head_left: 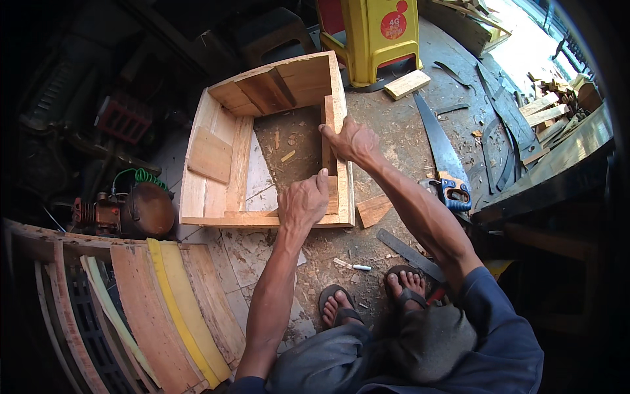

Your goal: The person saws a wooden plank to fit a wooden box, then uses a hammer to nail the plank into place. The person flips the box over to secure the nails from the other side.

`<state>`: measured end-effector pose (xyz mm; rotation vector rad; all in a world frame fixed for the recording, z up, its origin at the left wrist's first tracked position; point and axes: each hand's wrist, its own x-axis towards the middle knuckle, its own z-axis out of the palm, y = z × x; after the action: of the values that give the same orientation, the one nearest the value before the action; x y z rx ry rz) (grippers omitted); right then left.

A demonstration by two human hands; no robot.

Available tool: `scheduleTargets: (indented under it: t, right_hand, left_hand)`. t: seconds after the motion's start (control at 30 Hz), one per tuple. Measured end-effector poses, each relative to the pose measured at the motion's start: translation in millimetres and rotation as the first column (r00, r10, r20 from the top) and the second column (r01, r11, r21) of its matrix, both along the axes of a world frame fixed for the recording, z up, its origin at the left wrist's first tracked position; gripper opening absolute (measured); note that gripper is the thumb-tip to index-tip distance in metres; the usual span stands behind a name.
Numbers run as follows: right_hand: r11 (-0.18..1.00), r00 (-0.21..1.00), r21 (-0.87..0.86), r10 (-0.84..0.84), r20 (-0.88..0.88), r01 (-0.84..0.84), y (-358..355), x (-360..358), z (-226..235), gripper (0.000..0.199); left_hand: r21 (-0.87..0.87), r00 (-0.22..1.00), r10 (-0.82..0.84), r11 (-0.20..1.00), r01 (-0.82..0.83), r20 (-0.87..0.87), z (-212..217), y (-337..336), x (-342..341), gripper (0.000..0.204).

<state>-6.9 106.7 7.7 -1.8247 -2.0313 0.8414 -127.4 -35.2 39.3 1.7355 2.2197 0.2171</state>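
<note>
An open wooden frame (215, 174), nailed up from pale and reddish boards, stands on the floor before me. My left hand (303, 200) is closed over its near side close to the right corner, the thumb pointing up; the fingertips are hidden. Farther along, my right hand (353, 139) grips the right side wall, with its thumb on the inner face and the other fingers outside. A narrow upright strip (327, 131) lines that wall beside the right thumb. A short board (210, 155) is fixed across the frame's left side. Bare floor shows through the middle.
A handsaw (441, 144) lies right of the frame, near a wood block (407, 85) and yellow stool (367, 46). An offcut (374, 210), flat metal strip (411, 254) and white marker (361, 267) lie nearer my feet. A compressor (149, 209) and curved slatted woodwork (151, 302) stand left.
</note>
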Motion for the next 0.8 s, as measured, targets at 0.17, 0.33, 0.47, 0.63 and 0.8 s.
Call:
scheduleTargets:
  t: [0.17, 0.33, 0.47, 0.63, 0.8]
  right_hand:
    - [0.997, 0.997, -0.015, 0.073, 0.041, -0.072, -6.3, 2.0, 18.1, 0.072]
    - [0.995, 1.0, 0.103, -0.014, 0.018, 0.012, -54.4, 107.4, -55.2, 0.048]
    - [0.976, 0.878, 0.011, -0.2, 0.436, 0.217, -130.6, 233.4, -129.2, 0.061]
    - [0.964, 0.938, -0.019, -0.253, 0.236, 0.265, -188.8, 276.5, -150.0, 0.052]
    - [0.98, 0.975, -0.128, -0.128, 0.183, 0.152, -196.9, 281.2, -152.8, 0.047]
  left_hand:
    - [-0.094, 1.0, -0.011, 0.996, 0.01, -0.012, -3.1, 11.9, -14.3, 0.076]
    - [-0.084, 0.999, 0.052, 0.995, -0.05, 0.017, 6.0, 4.4, -20.8, 0.084]
    - [-0.169, 0.999, 0.047, 0.985, -0.046, 0.004, 2.2, 9.8, -13.8, 0.08]
    - [-0.182, 0.999, 0.005, 0.983, 0.001, 0.034, 0.1, 13.2, -20.2, 0.081]
    - [-0.137, 0.998, 0.045, 0.99, -0.037, 0.051, 7.9, 11.9, -18.3, 0.085]
